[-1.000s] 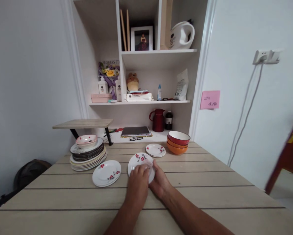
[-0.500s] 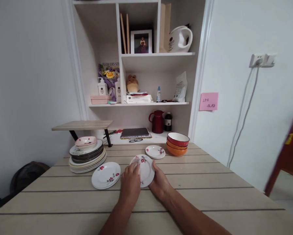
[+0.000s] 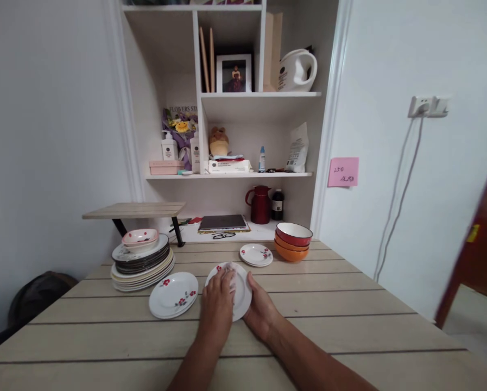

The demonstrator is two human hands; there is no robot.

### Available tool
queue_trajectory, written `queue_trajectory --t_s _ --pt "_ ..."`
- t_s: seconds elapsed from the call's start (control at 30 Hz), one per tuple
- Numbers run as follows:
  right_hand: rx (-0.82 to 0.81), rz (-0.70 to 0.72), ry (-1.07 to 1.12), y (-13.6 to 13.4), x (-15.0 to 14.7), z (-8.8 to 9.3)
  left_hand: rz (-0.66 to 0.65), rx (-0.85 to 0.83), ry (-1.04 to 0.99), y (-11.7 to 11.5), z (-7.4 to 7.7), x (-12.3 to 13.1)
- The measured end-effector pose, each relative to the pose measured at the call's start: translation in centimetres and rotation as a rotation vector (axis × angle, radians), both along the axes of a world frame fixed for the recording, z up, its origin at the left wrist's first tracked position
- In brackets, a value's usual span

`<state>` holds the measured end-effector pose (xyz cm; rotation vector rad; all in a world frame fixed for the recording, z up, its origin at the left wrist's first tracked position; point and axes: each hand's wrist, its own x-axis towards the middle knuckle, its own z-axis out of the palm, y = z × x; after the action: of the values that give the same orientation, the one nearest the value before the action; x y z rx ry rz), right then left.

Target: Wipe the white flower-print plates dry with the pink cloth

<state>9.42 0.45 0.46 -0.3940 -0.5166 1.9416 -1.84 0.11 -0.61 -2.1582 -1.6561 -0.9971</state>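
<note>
A white plate with red flowers (image 3: 242, 296) lies on the wooden table (image 3: 349, 315) in front of me. My left hand (image 3: 217, 301) rests on top of it, fingers closed over a crumpled white tissue (image 3: 229, 270) pressed against the plate's far side. My right hand (image 3: 260, 310) grips the plate's right rim, thumb on top. A second flowered plate (image 3: 173, 294) lies just left of my left hand, apart from it.
A tall stack of plates (image 3: 141, 263) topped by a pink bowl (image 3: 139, 237) stands at the left. Small flowered plates (image 3: 256, 254) and stacked red and orange bowls (image 3: 293, 241) sit behind. Beyond are a shelf unit, a red jug (image 3: 260, 205) and glasses (image 3: 223, 235).
My left hand has slid the tissue across the plate, from its right part to its left and then to the far edge. My right hand has kept hold of the rim.
</note>
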Motion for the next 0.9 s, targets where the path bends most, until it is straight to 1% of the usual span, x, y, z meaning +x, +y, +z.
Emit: queue_trajectory --t_s 0.07,0.17,0.2,0.23,0.3,0.33,0.37,0.4,0.47,0.53,0.6,0.67,0.7,0.77,0.83,0.9 --pt "-0.009 -0.006 -0.001 0.0 0.1 0.2 0.007 -0.008 0.049 -0.3 0.1 0.2" --pt "-0.058 -0.018 -0.009 0.1 0.6 0.3 -0.059 -0.019 0.143 -1.3 0.0 1.1" --pt "-0.08 -0.011 -0.014 0.1 0.8 0.3 -0.104 -0.016 0.161 -1.7 -0.1 1.5" --pt "-0.101 0.006 -0.021 0.1 1.0 0.3 -0.177 -0.01 0.173 -1.9 -0.2 1.8" --pt "-0.127 0.056 -0.027 0.1 1.2 0.1 -0.301 0.012 0.153 -2.2 -0.1 2.1" --pt "-0.121 0.075 -0.02 0.0 1.1 0.1 -0.336 0.025 0.128 -2.3 0.1 2.1" --pt "-0.1 0.084 -0.008 0.0 1.0 0.0 -0.342 0.042 0.099 -2.2 0.4 1.9" --pt "-0.069 0.085 0.006 -0.1 0.8 0.0 -0.321 0.061 0.069 -2.1 0.7 1.6" --pt "-0.003 0.076 0.022 -0.2 0.3 -0.1 -0.211 0.121 0.035 -1.9 1.5 0.8" --pt "0.014 0.059 0.007 -0.2 -0.2 -0.1 -0.065 0.17 0.016 -1.7 2.0 -0.1" --pt "0.0 0.027 -0.004 0.0 -0.3 -0.2 0.055 0.187 0.019 -1.6 2.1 -0.7" --pt "-0.006 -0.011 -0.004 0.4 0.0 -0.3 0.111 0.157 0.045 -1.7 1.9 -0.8" --pt "-0.002 -0.032 -0.003 0.6 0.2 -0.3 0.107 0.13 0.063 -1.9 1.7 -0.6" --pt "0.0 -0.067 -0.003 0.9 0.8 -0.3 0.042 0.083 0.091 -2.2 1.1 0.1" --pt "-0.013 -0.062 -0.006 0.9 1.2 -0.2 -0.08 0.069 0.106 -2.5 0.7 1.1" --pt "-0.025 -0.015 -0.014 0.6 1.2 -0.1 -0.185 0.086 0.109 -2.7 0.6 1.7"
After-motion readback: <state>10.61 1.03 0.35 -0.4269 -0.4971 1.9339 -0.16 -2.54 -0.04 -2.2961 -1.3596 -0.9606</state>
